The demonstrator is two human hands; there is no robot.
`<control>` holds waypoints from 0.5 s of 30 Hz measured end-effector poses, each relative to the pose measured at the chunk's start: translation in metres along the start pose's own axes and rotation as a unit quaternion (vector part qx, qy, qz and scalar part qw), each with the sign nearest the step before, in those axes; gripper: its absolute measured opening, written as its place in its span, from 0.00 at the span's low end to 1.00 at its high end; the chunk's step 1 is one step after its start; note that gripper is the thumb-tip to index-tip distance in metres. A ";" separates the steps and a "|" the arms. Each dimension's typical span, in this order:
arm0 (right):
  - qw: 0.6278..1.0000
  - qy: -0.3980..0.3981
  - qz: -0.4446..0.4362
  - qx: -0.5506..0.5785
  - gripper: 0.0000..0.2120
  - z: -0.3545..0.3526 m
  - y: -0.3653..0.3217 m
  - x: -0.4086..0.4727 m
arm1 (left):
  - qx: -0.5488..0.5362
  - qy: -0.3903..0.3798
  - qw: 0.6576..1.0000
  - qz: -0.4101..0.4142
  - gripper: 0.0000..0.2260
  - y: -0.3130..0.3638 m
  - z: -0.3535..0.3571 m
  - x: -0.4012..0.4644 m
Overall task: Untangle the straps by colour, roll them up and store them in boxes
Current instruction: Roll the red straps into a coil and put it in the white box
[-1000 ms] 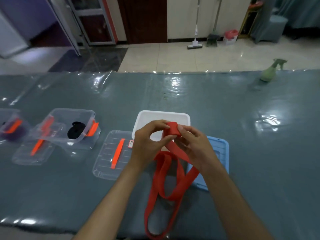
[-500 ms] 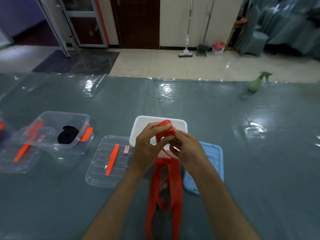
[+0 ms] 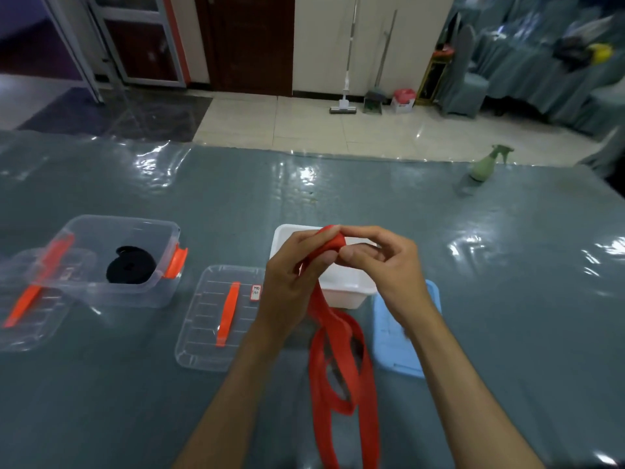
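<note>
Both hands were closed on the red strap [image 3: 341, 367] just above the white box [image 3: 351, 292]. The left hand [image 3: 297, 275] had its fingers curled round the strap's rolled end, thumb and forefinger pinching the small roll at the top. The right hand [image 3: 389, 265] met it from the other side, forefinger and thumb pinching the same roll, the other fingers bent beneath. From the roll the strap hung down between the wrists and lay in loose loops on the counter [image 3: 507, 299], running off the near edge of the view.

There was one red strap and one black strap [image 3: 131, 269], the black one already rolled and lying inside a clear box [image 3: 111, 262] with orange clips, at the left. That made two boxes fully in sight: the clear one and the white one. Three lids lay flat on the counter: a clear lid [image 3: 220, 319] with an orange handle just left of the left wrist, a blue lid [image 3: 395, 336] partly hidden under the right forearm, and another clear lid [image 3: 30, 313] with an orange handle at the far left, partly under the clear box.

The hands and the roll blocked the inside of the white box. One green spray bottle [image 3: 485, 164] stood at the counter's far edge, well apart. Beyond it, on the floor by the wall, stood a mop [image 3: 345, 96] and a dustpan [image 3: 373, 99].
</note>
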State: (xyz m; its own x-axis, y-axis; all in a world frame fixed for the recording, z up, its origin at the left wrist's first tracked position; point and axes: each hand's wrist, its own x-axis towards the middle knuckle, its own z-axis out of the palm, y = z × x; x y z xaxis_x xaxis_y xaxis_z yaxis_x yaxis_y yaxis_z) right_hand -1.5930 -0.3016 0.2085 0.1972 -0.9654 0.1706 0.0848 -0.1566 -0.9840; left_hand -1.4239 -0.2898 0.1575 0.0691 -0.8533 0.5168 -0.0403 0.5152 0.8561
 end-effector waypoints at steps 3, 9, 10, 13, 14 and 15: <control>0.999 0.007 -0.030 0.020 0.14 0.009 -0.007 0.003 | 0.015 -0.008 1.000 0.016 0.16 0.006 -0.010 0.006; 0.997 0.031 -0.035 0.061 0.12 0.023 0.000 0.004 | -0.029 -0.046 0.998 -0.017 0.17 0.021 -0.026 0.014; 0.996 0.032 -0.035 0.081 0.10 0.026 0.000 0.003 | -0.058 -0.021 0.997 -0.037 0.17 0.025 -0.025 0.016; 0.997 0.041 -0.054 0.037 0.10 0.026 -0.003 0.005 | -0.136 0.060 0.986 -0.076 0.15 0.030 -0.019 0.018; 0.998 0.037 -0.059 0.012 0.11 0.024 -0.005 0.006 | -0.143 0.082 0.984 -0.072 0.14 0.030 -0.017 0.017; 0.998 0.033 -0.062 0.001 0.11 0.023 -0.006 0.007 | -0.147 0.100 0.982 -0.065 0.12 0.030 -0.015 0.015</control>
State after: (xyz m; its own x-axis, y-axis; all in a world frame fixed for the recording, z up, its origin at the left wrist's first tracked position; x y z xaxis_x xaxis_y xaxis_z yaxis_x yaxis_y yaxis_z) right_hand -1.5700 -0.3025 0.2164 0.1198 -0.9506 0.2863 0.1071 -0.2743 -0.9557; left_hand -1.4091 -0.2865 0.1909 0.2501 -0.8955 0.3682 0.2692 0.4296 0.8620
